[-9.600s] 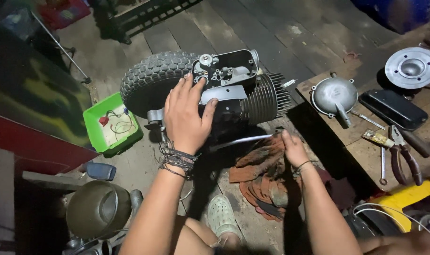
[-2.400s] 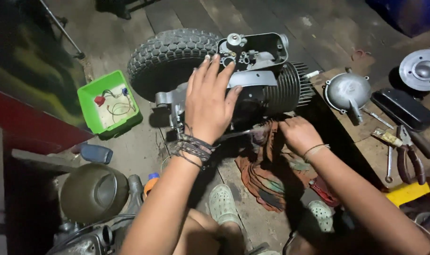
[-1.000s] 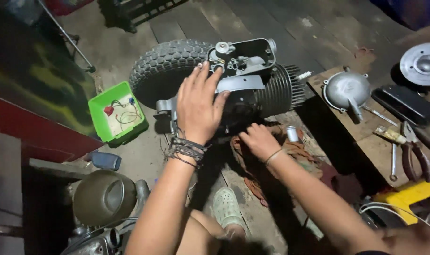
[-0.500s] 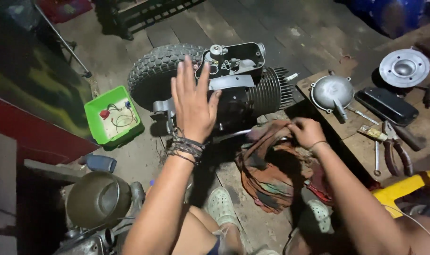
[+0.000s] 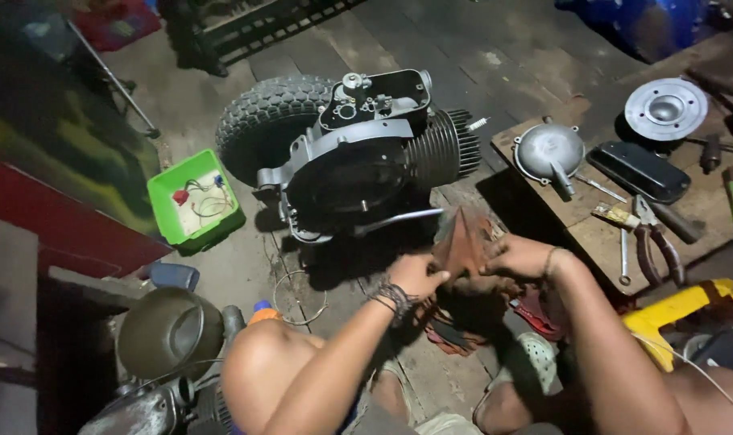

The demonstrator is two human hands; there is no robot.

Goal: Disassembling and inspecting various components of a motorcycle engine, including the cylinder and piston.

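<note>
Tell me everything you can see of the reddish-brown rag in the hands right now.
The reddish-brown cloth rag looks worn, grimy and crumpled, bunched up into a peak. The left hand and right hand pinch it from either side, lifted above the plank floor, just in front of the grey scooter engine.

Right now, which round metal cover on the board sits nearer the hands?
The domed grey cover with the spout, at the board's near-left corner; the flat disc-shaped cover lies farther right and back.

The left hand has left the engine — both hands now hold the reddish rag at its 6 o'clock.
</note>
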